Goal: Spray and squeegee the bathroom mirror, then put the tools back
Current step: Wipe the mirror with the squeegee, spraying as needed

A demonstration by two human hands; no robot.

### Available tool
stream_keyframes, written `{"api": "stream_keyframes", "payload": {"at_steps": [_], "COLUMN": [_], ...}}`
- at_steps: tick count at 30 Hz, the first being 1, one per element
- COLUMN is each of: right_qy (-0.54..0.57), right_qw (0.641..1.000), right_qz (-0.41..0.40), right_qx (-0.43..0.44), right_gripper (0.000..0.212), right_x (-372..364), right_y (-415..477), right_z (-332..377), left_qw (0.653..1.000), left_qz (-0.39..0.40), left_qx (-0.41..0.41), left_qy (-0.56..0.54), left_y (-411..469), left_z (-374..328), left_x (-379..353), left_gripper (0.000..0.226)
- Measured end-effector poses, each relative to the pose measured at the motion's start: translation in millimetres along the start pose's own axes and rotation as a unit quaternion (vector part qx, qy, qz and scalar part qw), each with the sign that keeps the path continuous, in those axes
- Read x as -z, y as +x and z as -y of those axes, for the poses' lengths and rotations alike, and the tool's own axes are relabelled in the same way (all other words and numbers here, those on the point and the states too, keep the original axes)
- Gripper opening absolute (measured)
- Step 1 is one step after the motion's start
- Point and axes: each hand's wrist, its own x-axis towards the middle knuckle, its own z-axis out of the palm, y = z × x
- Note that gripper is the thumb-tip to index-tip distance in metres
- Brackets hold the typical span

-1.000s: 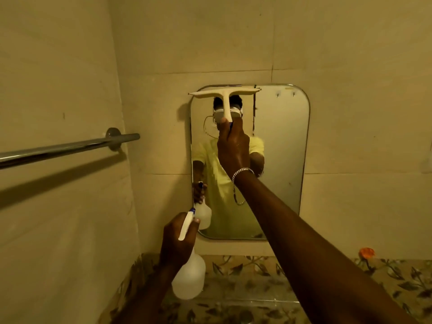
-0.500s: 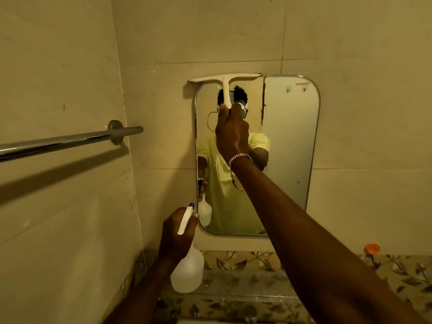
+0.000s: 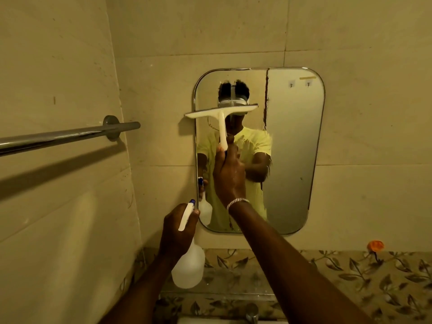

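Note:
A rounded mirror (image 3: 292, 148) hangs on the tiled wall straight ahead. My right hand (image 3: 229, 176) grips the handle of a white T-shaped squeegee (image 3: 221, 112), whose blade lies across the mirror's upper left part, its left end past the frame. Water streaks show on the glass below the blade. Lower left, my left hand (image 3: 177, 232) holds a translucent white spray bottle (image 3: 188, 270) by its neck, the blue-tipped nozzle pointing up toward the mirror's bottom left corner.
A chrome towel bar (image 3: 70, 135) juts from the left wall at squeegee height. Below the mirror runs a floral tile band (image 3: 350, 277) with an orange flower (image 3: 375, 246). A tap (image 3: 252, 312) shows at the bottom edge.
My right hand has drawn the squeegee down from the mirror's top edge to about a quarter of the way down. The left hand with the bottle has stayed nearly still.

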Motion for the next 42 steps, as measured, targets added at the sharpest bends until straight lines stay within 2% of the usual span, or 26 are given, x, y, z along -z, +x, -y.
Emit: {"api": "stream_keyframes", "payload": {"at_steps": [2, 4, 12, 16, 22, 26, 32, 36, 42], "right_qy": [0.005, 0.001, -0.016, 0.010, -0.010, -0.002, -0.005, 0.034, 0.020], "right_qw": [1.000, 1.000, 0.999, 0.998, 0.999, 0.999, 0.999, 0.998, 0.998], "right_qz": [-0.007, -0.013, -0.007, -0.038, -0.043, -0.044, -0.027, -0.041, -0.060], "right_qx": [-0.004, -0.012, -0.050, -0.045, -0.017, -0.025, -0.044, -0.036, 0.007], "right_gripper": [0.023, 0.016, 0.017, 0.039, 0.041, 0.038, 0.034, 0.039, 0.039], "right_x": [-5.3, -8.5, -10.1, -3.6, 11.7, 12.4, 13.7, 22.7, 27.8], "right_y": [-23.4, -42.1, -85.5, -49.1, 30.4, 3.9, -44.3, -24.3, 26.4], "right_z": [-15.3, -27.9, -55.3, -34.0, 3.7, -11.6, -37.3, -23.5, 11.0], "left_qw": [1.000, 1.000, 1.000, 1.000, 1.000, 1.000, 1.000, 1.000, 1.000], "left_qz": [-0.003, -0.001, -0.004, 0.004, -0.003, 0.003, 0.012, 0.009, -0.004], "left_qx": [0.002, 0.007, 0.024, 0.008, -0.007, -0.016, -0.010, -0.009, 0.001], "left_qy": [-0.012, -0.022, 0.010, 0.004, 0.008, -0.003, -0.008, -0.004, 0.014], "left_y": [-3.7, -7.6, -16.9, -12.3, -1.2, -2.9, -8.9, -9.5, -6.8], "left_z": [1.8, 4.2, 13.5, 11.0, 5.5, 1.2, -2.6, -1.5, -4.4], "left_x": [0.5, 0.8, 2.1, 3.3, 0.5, -2.5, -3.5, -1.7, -2.7], "left_gripper": [0.014, 0.023, 0.036, 0.029, 0.025, 0.011, 0.006, 0.017, 0.030]}}
